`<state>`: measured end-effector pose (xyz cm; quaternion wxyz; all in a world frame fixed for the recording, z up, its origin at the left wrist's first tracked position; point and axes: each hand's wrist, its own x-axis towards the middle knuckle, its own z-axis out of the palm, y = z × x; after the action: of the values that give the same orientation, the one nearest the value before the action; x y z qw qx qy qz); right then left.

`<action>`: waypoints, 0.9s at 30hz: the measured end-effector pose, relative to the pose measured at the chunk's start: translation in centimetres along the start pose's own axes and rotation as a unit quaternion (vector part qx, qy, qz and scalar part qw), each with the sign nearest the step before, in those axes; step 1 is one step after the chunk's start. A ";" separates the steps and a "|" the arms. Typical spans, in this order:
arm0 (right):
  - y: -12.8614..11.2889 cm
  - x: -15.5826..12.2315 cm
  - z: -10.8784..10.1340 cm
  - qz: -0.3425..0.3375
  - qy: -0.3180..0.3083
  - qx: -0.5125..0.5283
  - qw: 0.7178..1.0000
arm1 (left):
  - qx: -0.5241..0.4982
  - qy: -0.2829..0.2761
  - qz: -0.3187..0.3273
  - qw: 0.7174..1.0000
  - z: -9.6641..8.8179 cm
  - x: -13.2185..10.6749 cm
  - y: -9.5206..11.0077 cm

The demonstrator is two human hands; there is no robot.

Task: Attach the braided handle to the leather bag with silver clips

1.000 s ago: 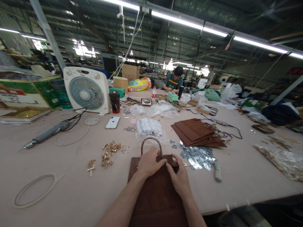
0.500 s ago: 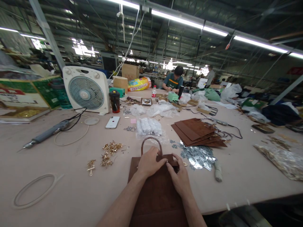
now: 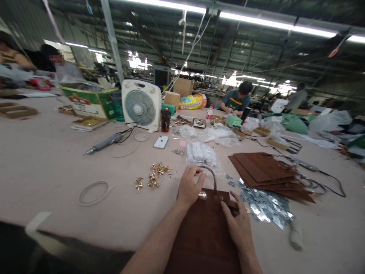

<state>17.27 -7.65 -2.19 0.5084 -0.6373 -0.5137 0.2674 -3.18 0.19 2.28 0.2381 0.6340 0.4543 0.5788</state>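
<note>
Head view: swung leftward since the earlier frames, bringing a seated person (image 3: 61,64) into the upper left and shifting the white fan (image 3: 142,105) toward centre. Left hand (image 3: 190,185) lifted off the bag's top edge and moved up to the looped handle (image 3: 210,173), thumb and fingers (image 3: 197,170) curled around the strap's left side near its top. Right hand (image 3: 238,222) kept flat on the brown bag (image 3: 203,232), fingers pressed together along the upper right corner, gripping nothing visibly. Bag lying flat at lower centre of the frame on the pale surface (image 3: 51,160), directly beneath both hands, one small metal clasp (image 3: 202,195) exposed just below the left thumb. Counted: one bag in hand, one handle loop, one stack of brown panels (image 3: 268,173) right of centre, one heap of silver plates (image 3: 264,203) just beside the right hand, one cluster of gold fittings (image 3: 155,175) left of the bag, one phone (image 3: 161,141), one white ring (image 3: 94,192), one electric screwdriver (image 3: 104,144).
</note>
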 end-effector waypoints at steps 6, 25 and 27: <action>-0.2 0.2 -0.4 0.012 0.038 -0.014 0.999 | 0.012 -0.045 -0.105 0.993 -4.5 0.1 -2.3; 0.5 0.3 -0.8 0.001 0.070 0.010 0.998 | -0.068 -0.150 -0.118 0.979 -4.6 -2.1 -2.5; 0.5 0.3 -0.8 0.002 0.078 0.018 0.997 | -0.113 -0.117 -0.142 0.976 -4.2 -2.1 -2.8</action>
<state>18.25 -7.64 -2.35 0.5576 -0.6480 -0.4665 0.2269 -7.83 -1.20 -0.23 0.4392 0.5955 0.4405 0.5084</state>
